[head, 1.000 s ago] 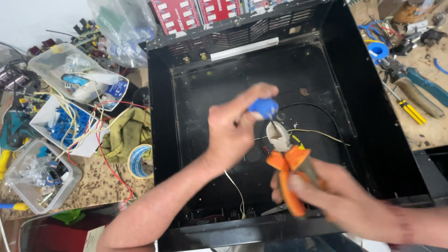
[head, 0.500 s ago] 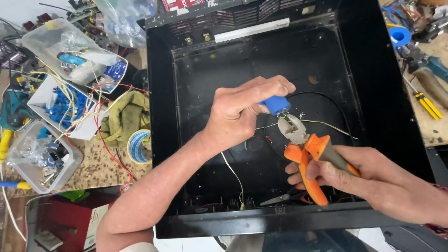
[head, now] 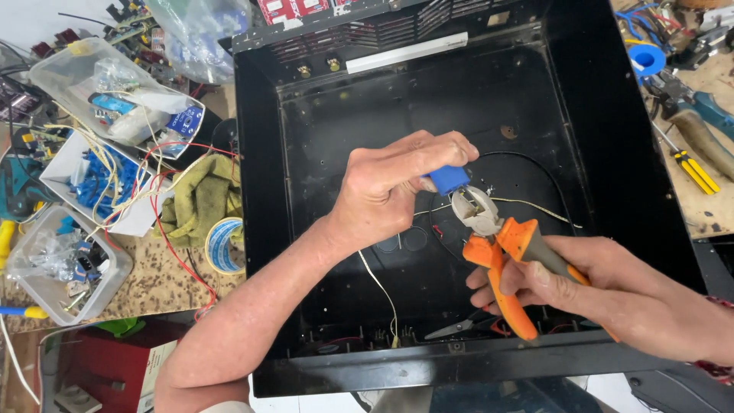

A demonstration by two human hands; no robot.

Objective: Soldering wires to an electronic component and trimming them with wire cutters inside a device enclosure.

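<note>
My left hand (head: 390, 190) pinches a small blue block-shaped part (head: 448, 179) over the middle of an open black metal case (head: 260, 183). My right hand (head: 604, 287) grips orange-handled pliers (head: 501, 256); their grey jaws sit just under the blue part, at its wires. Thin pale wires (head: 535, 206) run from the part across the case floor, and one yellowish wire (head: 380, 287) trails down to the front wall. A black cable (head: 547, 172) loops on the case floor behind the pliers.
Left of the case lie clear plastic tubs of parts (head: 53, 260), blue connectors with yellow wires (head: 92, 180), a green rag (head: 200, 200), a tape roll (head: 224, 245) and red wire. At right lie a blue tape roll (head: 646, 59), a yellow-handled screwdriver (head: 692, 170) and other tools.
Both hands have drifted slightly right and lower within the case. The left hand still pinches the blue part, and the pliers stay at its underside.
</note>
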